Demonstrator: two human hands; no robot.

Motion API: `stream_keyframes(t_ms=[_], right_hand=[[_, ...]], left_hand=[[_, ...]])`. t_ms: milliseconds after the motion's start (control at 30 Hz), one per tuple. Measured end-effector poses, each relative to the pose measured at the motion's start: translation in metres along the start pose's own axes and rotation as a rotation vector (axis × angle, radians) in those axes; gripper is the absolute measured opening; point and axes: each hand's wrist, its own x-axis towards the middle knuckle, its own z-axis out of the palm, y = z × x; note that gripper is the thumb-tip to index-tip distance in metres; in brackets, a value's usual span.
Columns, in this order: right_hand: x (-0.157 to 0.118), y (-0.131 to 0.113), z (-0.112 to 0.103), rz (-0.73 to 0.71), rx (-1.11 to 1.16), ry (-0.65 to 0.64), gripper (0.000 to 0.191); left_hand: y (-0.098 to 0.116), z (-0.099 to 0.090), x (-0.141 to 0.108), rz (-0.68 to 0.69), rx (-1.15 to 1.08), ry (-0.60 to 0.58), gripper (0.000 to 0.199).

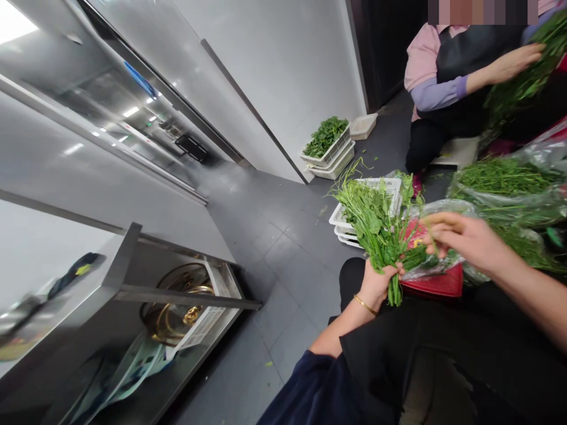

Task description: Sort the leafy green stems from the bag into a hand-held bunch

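Note:
My left hand (378, 282), with a gold bangle at its wrist, is wrapped round the lower stems of a bunch of leafy greens (370, 221) that look like pea shoots. The leaves and tendrils fan up and away from me. To the right of the bunch is my right hand (456, 236), its fingers closed in a pinch around what looks like a thin greens stem (433, 235), partly hidden by the fingers. Below that hand are a clear plastic bag with greens and a red container (438, 283). White stacked baskets (392, 188) stand behind the bunch.
Across from me a person (473, 65) in a dark apron handles greens. Bagged greens (509, 180) lie at the right. By the wall, more greens fill a white basket (336, 150). A steel shelf (190, 301) stands at the left; leaf scraps dot the tiled floor (283, 271).

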Motion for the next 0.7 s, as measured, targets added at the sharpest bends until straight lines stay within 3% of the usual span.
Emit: stream_keyframes(t_ms=[67,167,300,467,600,700], right_hand=[[0.011,0.016,0.02,0.052,-0.066,-0.096,0.057],[0.02,0.035,0.036,0.052,-0.118,-0.116,0.048],[0.013,0.045,0.033,-0.042,-0.174,-0.068,0.04],[-0.009,0.047,0.026,-0.231,-0.147,0.03,0.036],[-0.016,0.045,0.027,-0.24,-0.09,-0.082,0.033],[-0.011,0.043,0.023,-0.158,-0.009,0.0,0.034]], left_hand=[[-0.003,0.002,0.0,0.042,0.078,-0.004,0.02],[-0.007,0.002,-0.001,0.094,0.185,-0.013,0.017],[-0.001,-0.001,-0.002,-0.023,0.023,-0.063,0.028],[0.015,-0.01,0.001,-0.317,-0.299,-0.197,0.036],[0.013,-0.01,0.004,-0.286,-0.391,-0.122,0.041],[0.01,-0.007,0.003,-0.282,-0.353,-0.099,0.043]])
